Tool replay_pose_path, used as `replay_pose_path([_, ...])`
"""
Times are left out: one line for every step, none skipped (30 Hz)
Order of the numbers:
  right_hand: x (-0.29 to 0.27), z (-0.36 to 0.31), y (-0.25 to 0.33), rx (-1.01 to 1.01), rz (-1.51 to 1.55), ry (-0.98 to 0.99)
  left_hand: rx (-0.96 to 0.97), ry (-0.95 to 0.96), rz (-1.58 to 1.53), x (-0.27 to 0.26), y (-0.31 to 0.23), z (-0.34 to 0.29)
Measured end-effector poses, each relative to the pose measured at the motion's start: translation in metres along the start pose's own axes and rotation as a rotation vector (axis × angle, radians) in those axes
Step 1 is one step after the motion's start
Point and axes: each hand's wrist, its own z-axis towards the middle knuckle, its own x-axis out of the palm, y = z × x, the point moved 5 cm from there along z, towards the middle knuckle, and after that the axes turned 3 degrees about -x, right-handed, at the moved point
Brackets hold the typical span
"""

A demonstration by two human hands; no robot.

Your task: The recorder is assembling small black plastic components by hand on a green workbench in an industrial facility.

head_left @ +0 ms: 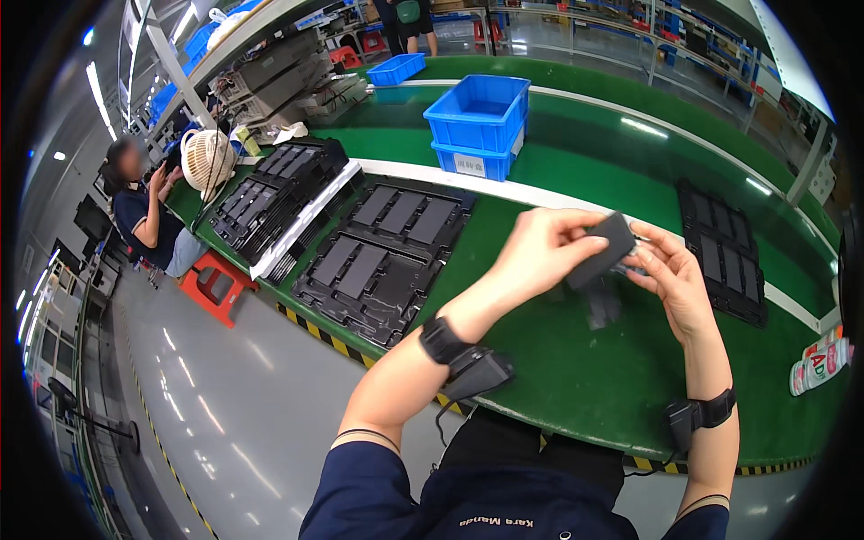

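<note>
a flat dark grey block (601,248) was held up above the green table (576,378), between the two hands. the left hand (540,247) was closed on it from the left, thumb below and fingers curled over its upper edge. the right hand (670,279) was met at the block's right end, fingers partly curled there; whether a small pale piece was pinched in them could not be told. the block's long axis was tilted, rising from lower left to upper right. a black tray (382,256) was seen well apart to the left, another black tray (724,252) near the right hand.
</note>
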Motion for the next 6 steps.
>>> replay_pose_path([0.002, -0.004, 0.004, -0.001, -0.023, -0.029, -0.024, -0.067, 0.072, -0.011, -0.008, -0.008])
replay_pose_path([0.001, -0.005, 0.006, -0.002, -0.019, -0.035, -0.048, -0.132, 0.145, -0.025, -0.015, -0.019])
replay_pose_path([0.002, -0.007, 0.008, -0.005, -0.062, -0.003, -0.046, -0.216, 0.162, -0.043, -0.018, -0.032])
replay_pose_path([0.005, -0.008, 0.008, -0.009, -0.100, 0.038, -0.047, -0.307, 0.184, -0.064, -0.021, -0.049])
replay_pose_path([-0.001, -0.008, 0.000, 0.017, -0.170, 0.105, -0.039, -0.413, 0.257, -0.085, -0.022, -0.063])
replay_pose_path([0.000, -0.008, -0.004, 0.058, -0.197, 0.223, -0.029, -0.528, 0.338, -0.109, -0.023, -0.081])
